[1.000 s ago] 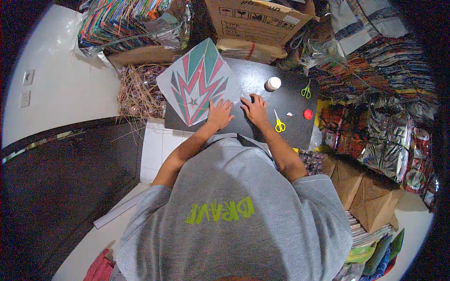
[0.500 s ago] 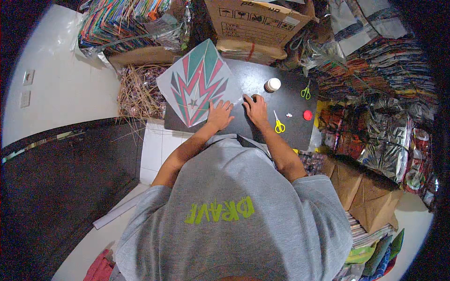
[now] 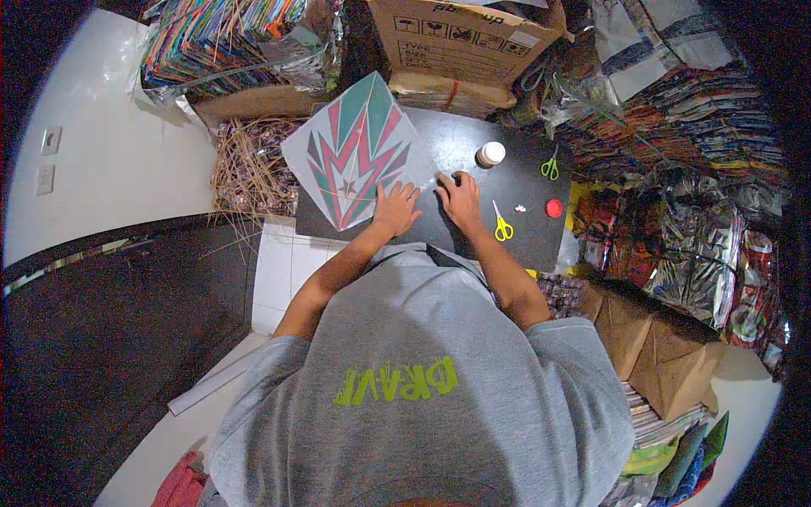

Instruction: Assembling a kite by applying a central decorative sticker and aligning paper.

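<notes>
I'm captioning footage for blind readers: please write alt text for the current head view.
A person's left hand lies on a kite-shaped white sheet with a red-and-green pattern, over a dark table; the right hand is by the sheet's right corner. Farther right are a white container, yellow scissors, green scissors and a round red item.

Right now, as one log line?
left hand: at lower-right edge of kite | right hand: near kite's right corner | black table: jar, yellow scissors right of kite
</notes>
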The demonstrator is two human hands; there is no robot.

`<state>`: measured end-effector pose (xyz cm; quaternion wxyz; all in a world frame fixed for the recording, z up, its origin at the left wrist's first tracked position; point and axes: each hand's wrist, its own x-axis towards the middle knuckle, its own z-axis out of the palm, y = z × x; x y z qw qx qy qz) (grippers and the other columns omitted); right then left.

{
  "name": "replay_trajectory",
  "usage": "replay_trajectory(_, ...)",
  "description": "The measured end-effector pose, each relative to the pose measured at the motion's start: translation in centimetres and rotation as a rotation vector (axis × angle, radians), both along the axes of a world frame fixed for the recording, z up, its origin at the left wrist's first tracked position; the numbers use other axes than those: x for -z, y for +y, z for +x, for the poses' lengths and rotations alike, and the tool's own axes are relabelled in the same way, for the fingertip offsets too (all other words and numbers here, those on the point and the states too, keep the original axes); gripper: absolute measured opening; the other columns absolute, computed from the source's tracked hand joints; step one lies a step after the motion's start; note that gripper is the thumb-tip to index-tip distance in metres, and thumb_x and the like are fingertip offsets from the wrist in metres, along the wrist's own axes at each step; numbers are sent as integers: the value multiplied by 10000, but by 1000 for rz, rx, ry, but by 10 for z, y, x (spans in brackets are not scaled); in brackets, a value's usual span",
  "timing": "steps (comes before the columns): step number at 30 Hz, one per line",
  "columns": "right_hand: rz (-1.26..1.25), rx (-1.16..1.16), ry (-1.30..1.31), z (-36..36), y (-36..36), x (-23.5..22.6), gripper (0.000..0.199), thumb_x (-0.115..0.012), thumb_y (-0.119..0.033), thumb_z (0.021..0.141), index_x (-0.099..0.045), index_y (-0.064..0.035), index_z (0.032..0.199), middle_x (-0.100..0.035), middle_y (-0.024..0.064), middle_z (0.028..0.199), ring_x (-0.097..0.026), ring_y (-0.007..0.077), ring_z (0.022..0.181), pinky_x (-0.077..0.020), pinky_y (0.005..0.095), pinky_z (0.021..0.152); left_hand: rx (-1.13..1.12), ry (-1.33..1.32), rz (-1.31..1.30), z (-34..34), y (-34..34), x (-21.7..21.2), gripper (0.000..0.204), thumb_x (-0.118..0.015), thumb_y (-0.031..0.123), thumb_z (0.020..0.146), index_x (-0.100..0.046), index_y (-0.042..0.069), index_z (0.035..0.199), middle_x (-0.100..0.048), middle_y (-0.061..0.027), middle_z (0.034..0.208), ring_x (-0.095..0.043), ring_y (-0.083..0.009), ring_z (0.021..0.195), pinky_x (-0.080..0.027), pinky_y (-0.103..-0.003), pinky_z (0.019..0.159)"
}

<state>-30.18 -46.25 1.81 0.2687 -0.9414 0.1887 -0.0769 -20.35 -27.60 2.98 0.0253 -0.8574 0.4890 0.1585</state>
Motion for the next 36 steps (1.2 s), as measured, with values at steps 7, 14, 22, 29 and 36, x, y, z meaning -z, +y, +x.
replay_trajectory(7, -202, -129, -43, -6, 7, 8, 375, -650, -364, 957, -666, -286, 1323, -527, 143, 1339, -461, 354, 1262, -404, 527, 992, 2, 6, 14, 0, -1, -6, 662, -587, 517, 955, -462, 167, 1503, -447, -55, 1546, -402, -291, 1435, -221, -739, 1127)
replay_trajectory(14, -137, -86, -34, -5, 10, 1, 368, -654, -349, 957, -667, -264, 1315, -531, 160, 1314, -464, 365, 1254, -409, 521, 1012, -3, 6, 28, 1, 1, -4, 651, -577, 504, 966, -456, 157, 1504, -432, -51, 1544, -394, -285, 1431, -245, -730, 1120)
replay_trajectory(22, -44, 56, -198, 6, -12, -29, 389, -722, -259, 900, -685, -135, 1266, -568, 183, 1257, -502, 385, 1188, -447, 459, 1007, 72, -69, 35, 3, -3, -3, 621, -564, 519, 968, -495, 157, 1469, -476, -55, 1490, -444, -295, 1379, -264, -708, 1101)
replay_trajectory(29, -389, 286, -89, 3, -91, -75, 436, -802, -380, 811, -711, -150, 1170, -574, 120, 1320, -454, 353, 1304, -390, 564, 1020, 137, -107, -35, 14, -16, -1, 519, -644, 474, 933, -584, 137, 1325, -617, -39, 1218, -606, -283, 1149, -313, -605, 1081)
replay_trajectory(36, -311, 169, 282, 9, -112, -77, 447, -849, -338, 767, -731, -190, 1172, -581, 42, 1345, -457, 312, 1323, -374, 541, 1044, 70, -26, 70, 12, -14, -13, 569, -554, 505, 986, -497, 120, 1401, -581, -80, 1374, -599, -295, 1180, -332, -645, 1047)
